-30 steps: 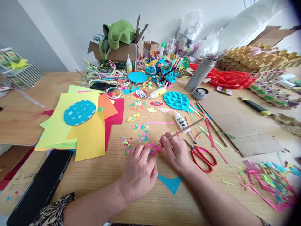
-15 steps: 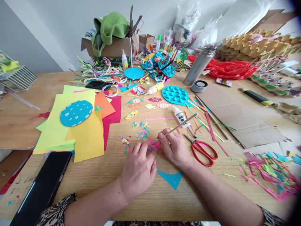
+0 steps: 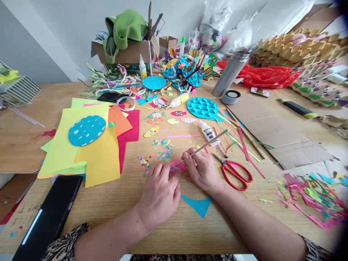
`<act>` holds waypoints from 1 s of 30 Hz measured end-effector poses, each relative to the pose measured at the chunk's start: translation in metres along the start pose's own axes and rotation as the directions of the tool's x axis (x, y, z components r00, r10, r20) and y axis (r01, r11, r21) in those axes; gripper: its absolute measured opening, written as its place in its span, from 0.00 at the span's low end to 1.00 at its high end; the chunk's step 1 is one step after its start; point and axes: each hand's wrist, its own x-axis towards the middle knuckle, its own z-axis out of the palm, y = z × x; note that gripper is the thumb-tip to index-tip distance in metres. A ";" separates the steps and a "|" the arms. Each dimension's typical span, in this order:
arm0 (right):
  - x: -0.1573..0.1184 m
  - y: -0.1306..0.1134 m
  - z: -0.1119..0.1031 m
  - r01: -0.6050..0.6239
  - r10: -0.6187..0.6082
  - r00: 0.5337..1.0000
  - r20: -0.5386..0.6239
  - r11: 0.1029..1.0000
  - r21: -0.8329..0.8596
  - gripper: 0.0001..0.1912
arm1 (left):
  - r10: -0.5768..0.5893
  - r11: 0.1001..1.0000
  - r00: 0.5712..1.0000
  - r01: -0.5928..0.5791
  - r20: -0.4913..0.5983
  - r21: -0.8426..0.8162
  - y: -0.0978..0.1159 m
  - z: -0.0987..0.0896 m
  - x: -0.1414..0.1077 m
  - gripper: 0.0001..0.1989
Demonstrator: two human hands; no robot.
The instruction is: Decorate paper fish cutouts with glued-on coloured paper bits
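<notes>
Between my hands a small pink paper cutout (image 3: pixel 175 165), apparently a fish with small coloured bits on it, lies on the table. My left hand (image 3: pixel 161 190) has its fingers curled over the cutout's near left edge, hiding part of it. In a pinch, my right hand (image 3: pixel 203 169) grips a thin wooden stick (image 3: pixel 209 144), whose lower tip touches the cutout. Small paper confetti (image 3: pixel 164 154) and punched paper dots (image 3: pixel 144 162) lie just beyond my left hand. Several decorated paper fish (image 3: pixel 151 131) rest farther back. A blue paper scrap (image 3: pixel 199 206) sits between my forearms.
Red-handled scissors (image 3: pixel 236 175) and a white glue bottle (image 3: pixel 209 133) lie close to my right hand. Coloured paper sheets (image 3: pixel 102 163) and a black phone (image 3: pixel 49 217) are at left. Cardboard (image 3: pixel 280 134), paper scraps (image 3: pixel 312 199) and a steel flask (image 3: pixel 230 74) stand or lie at right.
The stick's tip has shifted slightly on the pink cutout, and more of the cutout shows. Both hands stay nearly in place; the whole view has shifted slightly.
</notes>
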 end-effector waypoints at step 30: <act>-0.002 0.002 0.002 0.004 -0.004 1.000 0.017 0.999 0.039 0.13 | -0.009 1.000 1.000 0.009 0.017 0.015 0.000 0.001 0.000 0.13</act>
